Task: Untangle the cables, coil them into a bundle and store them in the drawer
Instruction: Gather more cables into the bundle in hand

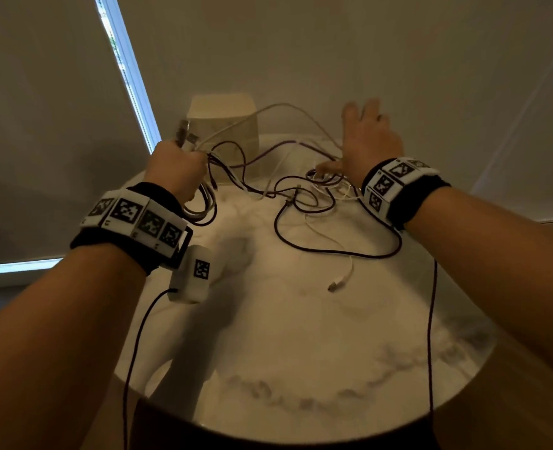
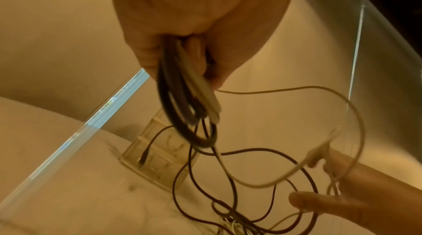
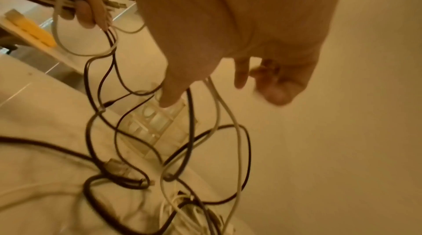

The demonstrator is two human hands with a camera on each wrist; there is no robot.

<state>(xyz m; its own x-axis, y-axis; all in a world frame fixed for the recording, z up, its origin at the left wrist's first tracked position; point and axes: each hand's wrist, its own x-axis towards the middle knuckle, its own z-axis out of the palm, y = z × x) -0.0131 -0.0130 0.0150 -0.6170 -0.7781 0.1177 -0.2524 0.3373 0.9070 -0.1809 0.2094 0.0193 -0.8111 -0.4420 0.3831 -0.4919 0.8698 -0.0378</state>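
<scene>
My left hand (image 1: 174, 167) is raised over the table's back left and grips a coiled bundle of dark and white cables (image 2: 182, 105), with USB plugs (image 1: 185, 134) sticking up from the fist. Strands run from it to a loose tangle (image 1: 327, 186) on the marble table (image 1: 301, 352). My right hand (image 1: 370, 141) hovers at the back right with fingers spread. A white cable (image 3: 237, 130) drapes across it beside the thumb (image 3: 173, 94). A small clear drawer unit (image 1: 233, 125) stands behind the cables.
A dark cable loop (image 1: 333, 251) and a white plug end (image 1: 333, 285) lie mid-table. The round table's front edge (image 1: 268, 433) is near me. A wall is close behind, and a blind with a bright window strip (image 1: 129, 76) is to the left.
</scene>
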